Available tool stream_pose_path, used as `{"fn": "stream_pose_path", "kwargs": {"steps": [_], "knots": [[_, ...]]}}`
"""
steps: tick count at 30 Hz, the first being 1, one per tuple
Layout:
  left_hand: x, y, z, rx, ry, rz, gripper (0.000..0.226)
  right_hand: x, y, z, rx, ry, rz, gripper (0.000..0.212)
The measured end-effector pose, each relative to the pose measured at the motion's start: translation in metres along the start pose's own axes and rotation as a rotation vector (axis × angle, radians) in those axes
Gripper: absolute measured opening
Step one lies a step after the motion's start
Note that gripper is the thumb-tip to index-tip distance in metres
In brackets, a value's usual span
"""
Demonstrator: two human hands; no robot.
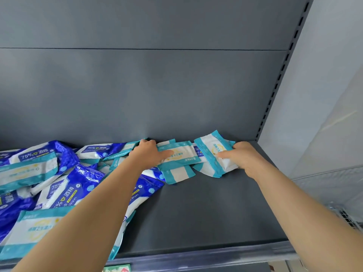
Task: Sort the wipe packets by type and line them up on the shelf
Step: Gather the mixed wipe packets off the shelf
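Gripping — left hand (pixel 150 153): flat packet (pixel 181 155) | right hand (pixel 244 157): tilted packet (pixel 212 150)

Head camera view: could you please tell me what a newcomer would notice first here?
The jumbled heap of glossy blue and teal-and-white plastic wipe packets covers the left of the dark grey metal shelf. At the back, the left hand holds a flat teal-and-white packet, and the right hand grips a tilted teal-and-white packet beside it.
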State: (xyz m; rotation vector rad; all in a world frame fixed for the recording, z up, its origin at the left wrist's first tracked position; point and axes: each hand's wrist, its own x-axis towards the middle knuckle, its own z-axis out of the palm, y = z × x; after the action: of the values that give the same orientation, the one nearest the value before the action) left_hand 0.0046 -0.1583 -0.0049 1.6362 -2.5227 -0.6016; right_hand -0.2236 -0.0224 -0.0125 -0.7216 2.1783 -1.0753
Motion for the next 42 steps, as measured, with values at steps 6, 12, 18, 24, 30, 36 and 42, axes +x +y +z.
{"fn": "stream_pose_path", "kwargs": {"steps": [6, 12, 18, 24, 30, 36, 42], "knots": [[-0.003, 0.013, 0.003, 0.041, -0.033, 0.018, 0.066, -0.012, 0.006, 0.009, 0.175, -0.052, -0.023, 0.044], [-0.012, 0.034, 0.013, -0.396, 0.094, 0.039, 0.066, -0.024, 0.005, 0.011, 0.398, -0.131, -0.052, 0.047], [-0.023, 0.045, 0.024, -1.077, -0.077, -0.119, 0.059, -0.036, 0.010, 0.009, 0.527, -0.160, -0.057, 0.038], [-0.039, 0.061, 0.034, -1.341, -0.130, -0.119, 0.063, -0.054, 0.018, -0.008, 0.562, -0.140, -0.078, 0.048], [-0.064, 0.108, 0.037, -1.402, -0.129, 0.028, 0.059, -0.078, 0.033, -0.051, 0.593, -0.047, -0.145, 0.046], [-0.094, 0.187, 0.052, -1.364, -0.158, 0.161, 0.053, -0.097, 0.061, -0.130, 0.581, 0.071, -0.187, 0.047], [-0.112, 0.300, 0.101, -1.309, -0.158, 0.267, 0.055, -0.096, 0.118, -0.232, 0.613, 0.226, -0.209, 0.039]]}}
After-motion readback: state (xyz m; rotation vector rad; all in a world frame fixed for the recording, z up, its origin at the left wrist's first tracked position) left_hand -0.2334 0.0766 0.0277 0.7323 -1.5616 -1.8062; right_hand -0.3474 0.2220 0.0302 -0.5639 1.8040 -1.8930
